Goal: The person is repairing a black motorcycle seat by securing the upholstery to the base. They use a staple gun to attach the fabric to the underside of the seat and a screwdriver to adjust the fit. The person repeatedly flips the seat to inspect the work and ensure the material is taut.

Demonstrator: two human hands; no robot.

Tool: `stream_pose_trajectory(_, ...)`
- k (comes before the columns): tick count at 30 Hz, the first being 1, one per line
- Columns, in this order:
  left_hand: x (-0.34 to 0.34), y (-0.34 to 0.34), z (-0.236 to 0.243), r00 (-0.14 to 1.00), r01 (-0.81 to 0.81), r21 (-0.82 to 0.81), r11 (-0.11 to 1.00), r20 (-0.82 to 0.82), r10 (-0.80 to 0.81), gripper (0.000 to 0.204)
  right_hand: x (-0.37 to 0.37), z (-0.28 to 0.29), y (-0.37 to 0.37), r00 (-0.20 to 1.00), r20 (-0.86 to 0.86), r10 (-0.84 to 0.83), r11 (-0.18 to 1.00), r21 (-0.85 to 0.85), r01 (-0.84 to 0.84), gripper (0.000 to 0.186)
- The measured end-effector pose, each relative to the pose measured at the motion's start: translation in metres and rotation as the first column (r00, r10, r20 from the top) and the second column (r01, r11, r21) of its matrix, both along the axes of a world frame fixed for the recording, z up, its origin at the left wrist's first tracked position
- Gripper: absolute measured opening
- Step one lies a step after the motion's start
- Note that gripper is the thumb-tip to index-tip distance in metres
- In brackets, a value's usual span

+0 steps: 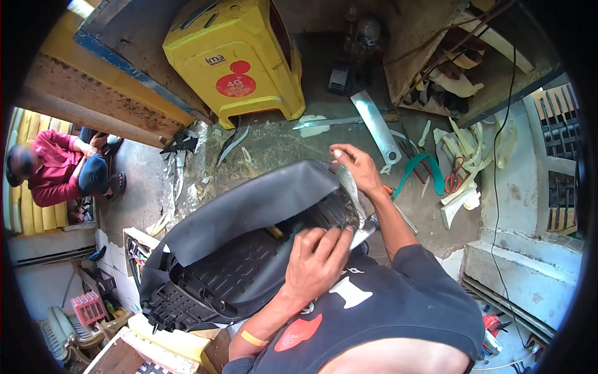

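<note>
A motorcycle seat lies upside down across my lap, its ribbed black plastic base showing. The black seat cover wraps over its far side, with a loose edge folded toward the base. My left hand has its fingers curled and pressed on the cover's pale underside at the seat's right end. My right hand is bent round the outer side of that same end, its fingertips against the cover. What lies under the left fingers is hidden.
A yellow plastic stool stands beyond the seat. On the floor are a flat metal bar, a green strap, red-handled scissors and pale foam scraps. A person sits at the left; a wooden box is nearby.
</note>
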State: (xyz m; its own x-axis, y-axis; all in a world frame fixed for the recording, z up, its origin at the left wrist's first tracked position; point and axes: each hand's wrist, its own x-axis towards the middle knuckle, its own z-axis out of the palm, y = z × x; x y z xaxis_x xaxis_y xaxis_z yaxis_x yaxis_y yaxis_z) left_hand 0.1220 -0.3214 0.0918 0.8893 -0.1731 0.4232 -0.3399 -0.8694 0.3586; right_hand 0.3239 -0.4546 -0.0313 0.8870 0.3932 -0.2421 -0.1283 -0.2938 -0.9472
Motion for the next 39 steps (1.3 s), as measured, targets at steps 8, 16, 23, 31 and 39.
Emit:
stream_pose_trajectory(8, 0.0, 0.0, -0.003, 0.999, -0.021, -0.023, 1.0, -0.045, 0.02, 0.056, -0.017, 0.0, 0.009, 0.953, -0.3, -0.051, 0.894, 0.412, 0.177, 0.043)
stream_pose_trajectory(16, -0.002, -0.001, -0.001, 0.999, -0.002, -0.057, 0.998, -0.054, -0.001, 0.053, -0.026, 0.028, 0.04, 0.898, -0.406, 0.169, 0.788, 0.603, 0.124, 0.046)
stream_pose_trajectory(23, -0.008, 0.001, -0.003, 1.0, 0.007, -0.137, 0.991, -0.019, -0.009, 0.051, -0.023, 0.039, 0.046, 0.883, -0.297, 0.364, 0.667, 0.745, -0.024, 0.062)
stream_pose_trajectory(31, -0.111, 0.048, 0.035, 0.972, -0.155, -0.085, 0.984, -0.19, 0.136, 0.072, 0.003, 0.07, 0.074, 0.65, 0.067, 0.757, 0.193, 0.928, -0.32, 0.103)
stream_pose_trajectory(39, -0.25, 0.08, -0.049, 0.799, -0.562, 0.392, 0.728, 0.03, 0.601, 0.084, 0.015, 0.059, 0.116, 0.531, 0.441, 0.724, -0.288, 0.892, -0.349, 0.052)
